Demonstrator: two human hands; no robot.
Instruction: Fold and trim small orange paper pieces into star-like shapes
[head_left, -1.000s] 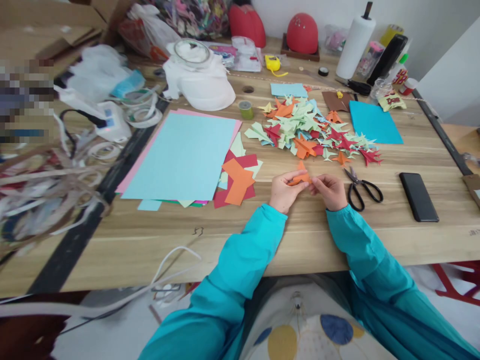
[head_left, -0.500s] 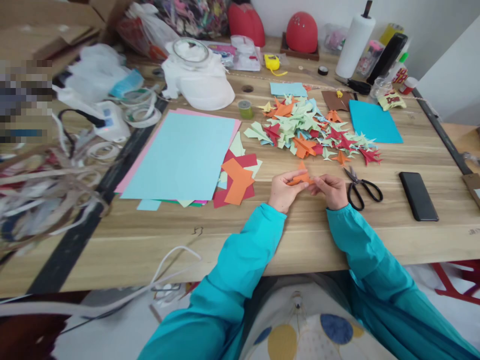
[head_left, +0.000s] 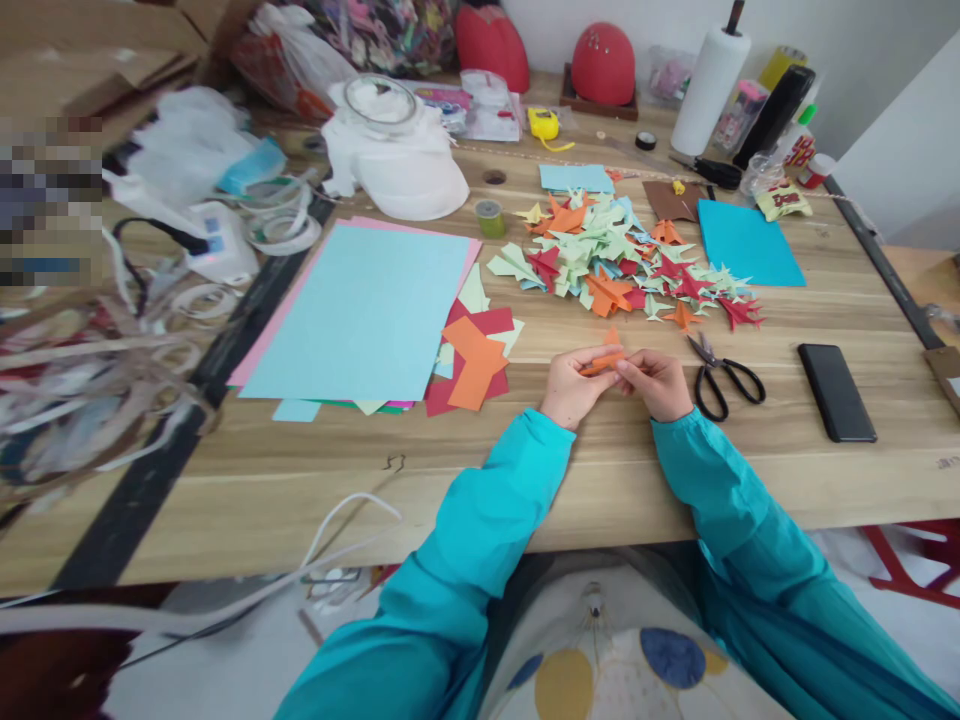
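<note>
From my distant seat I am seeing a bare left hand (head_left: 571,388) and a bare right hand (head_left: 658,385) meeting over a pale, streaked wooden tabletop (head_left: 600,490). Between them they are holding a small folded orange paper piece (head_left: 604,361), on the near side of a heap of folded paper shapes in pale green, red, orange and blue (head_left: 600,245). The left thumb and fingers are closing around its left part; the right thumb and fingertips are drawing together in a pinch at its right end. A pair of black-handled metal scissors (head_left: 712,362) is lying just beside the right hand, touching neither hand.

I am judging the step to be shaping or pressing a fold. To do it well, I am wanting the left fingers bracing the layers evenly, the edges lining up before any firm pressure, and the right thumb pressing along the crease rather than tugging, since thin paper is likely to skew or tear at a narrow tip.

Fingers are covering much of the orange paper, so I am not making out its underside, its number of layers or where the crease is running. The hidden fingertips are leaving me unsure how hard either hand is squeezing.
</note>
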